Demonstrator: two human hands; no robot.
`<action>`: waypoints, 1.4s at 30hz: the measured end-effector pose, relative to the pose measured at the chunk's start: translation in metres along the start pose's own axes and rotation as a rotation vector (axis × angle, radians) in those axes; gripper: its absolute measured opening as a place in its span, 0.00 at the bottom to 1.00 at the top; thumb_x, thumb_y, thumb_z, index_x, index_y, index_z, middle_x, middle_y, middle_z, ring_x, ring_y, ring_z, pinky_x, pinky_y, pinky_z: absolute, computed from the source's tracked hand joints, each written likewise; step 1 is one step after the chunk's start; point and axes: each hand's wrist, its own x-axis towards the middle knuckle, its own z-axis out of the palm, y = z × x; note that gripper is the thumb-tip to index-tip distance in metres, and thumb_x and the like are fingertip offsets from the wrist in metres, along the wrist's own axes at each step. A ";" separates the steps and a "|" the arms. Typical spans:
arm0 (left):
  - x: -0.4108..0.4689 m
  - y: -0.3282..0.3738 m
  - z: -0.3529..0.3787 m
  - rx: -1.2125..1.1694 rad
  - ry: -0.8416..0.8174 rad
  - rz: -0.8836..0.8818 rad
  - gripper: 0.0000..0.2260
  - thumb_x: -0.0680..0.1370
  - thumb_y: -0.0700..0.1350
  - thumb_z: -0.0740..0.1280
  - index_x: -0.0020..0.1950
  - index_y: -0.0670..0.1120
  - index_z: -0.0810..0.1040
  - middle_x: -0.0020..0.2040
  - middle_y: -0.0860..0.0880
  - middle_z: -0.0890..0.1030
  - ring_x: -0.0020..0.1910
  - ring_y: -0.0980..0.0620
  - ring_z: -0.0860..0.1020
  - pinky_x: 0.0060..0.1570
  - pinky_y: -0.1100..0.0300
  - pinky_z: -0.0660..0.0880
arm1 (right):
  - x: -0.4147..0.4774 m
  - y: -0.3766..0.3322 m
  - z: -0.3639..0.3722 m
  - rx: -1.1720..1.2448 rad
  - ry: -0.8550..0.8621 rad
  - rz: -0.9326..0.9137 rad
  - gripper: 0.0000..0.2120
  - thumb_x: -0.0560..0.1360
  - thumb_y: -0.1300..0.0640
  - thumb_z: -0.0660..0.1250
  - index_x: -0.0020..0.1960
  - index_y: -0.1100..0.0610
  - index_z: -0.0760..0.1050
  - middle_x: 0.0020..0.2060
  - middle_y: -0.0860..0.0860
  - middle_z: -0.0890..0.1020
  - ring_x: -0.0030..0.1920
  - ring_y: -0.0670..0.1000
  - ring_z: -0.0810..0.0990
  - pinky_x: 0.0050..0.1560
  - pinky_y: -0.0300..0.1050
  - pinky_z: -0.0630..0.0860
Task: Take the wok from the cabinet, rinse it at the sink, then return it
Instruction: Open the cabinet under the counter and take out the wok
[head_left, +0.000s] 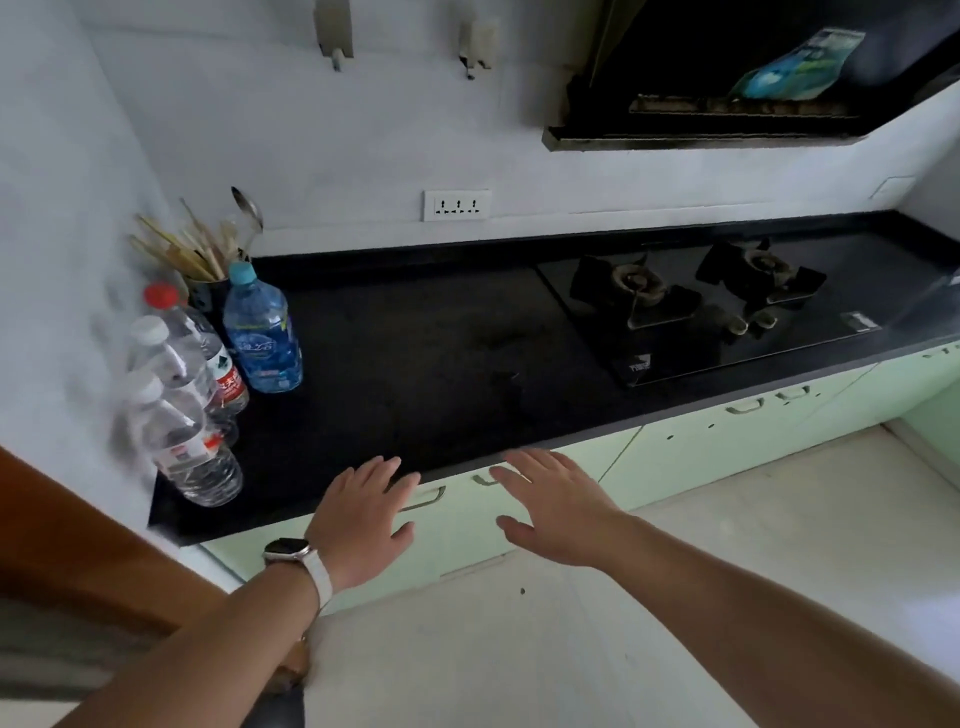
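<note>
Pale green cabinet doors run below a black countertop, each with a small metal handle. My left hand, with a watch on its wrist, hovers flat and open in front of the doors. Beside it my right hand is also open, fingers spread, just below the counter's edge near another handle. Neither hand holds anything. The doors are closed. No wok and no sink are in view.
Several water bottles and a holder of chopsticks and spoons stand at the counter's left end. A two-burner gas hob sits to the right under a range hood. A brown door is at the left; pale floor lies below.
</note>
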 end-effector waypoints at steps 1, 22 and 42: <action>0.008 -0.001 0.010 0.023 0.020 0.007 0.27 0.78 0.57 0.61 0.77 0.51 0.66 0.77 0.45 0.66 0.77 0.43 0.63 0.74 0.45 0.61 | 0.010 0.004 0.009 -0.013 -0.003 -0.017 0.30 0.82 0.40 0.55 0.80 0.52 0.57 0.80 0.52 0.57 0.79 0.54 0.54 0.78 0.50 0.51; 0.073 -0.029 0.170 0.471 0.688 0.120 0.29 0.76 0.54 0.65 0.75 0.44 0.69 0.71 0.41 0.73 0.69 0.40 0.72 0.63 0.44 0.67 | 0.137 0.060 0.192 -0.255 0.725 -0.196 0.31 0.77 0.38 0.60 0.74 0.54 0.68 0.69 0.54 0.75 0.67 0.59 0.74 0.67 0.58 0.69; 0.080 -0.005 0.229 0.486 0.812 0.207 0.20 0.71 0.44 0.68 0.63 0.41 0.80 0.67 0.35 0.76 0.67 0.35 0.73 0.62 0.42 0.70 | 0.181 0.087 0.195 -0.509 1.093 -0.379 0.33 0.75 0.39 0.62 0.74 0.57 0.70 0.58 0.56 0.81 0.53 0.60 0.80 0.48 0.53 0.76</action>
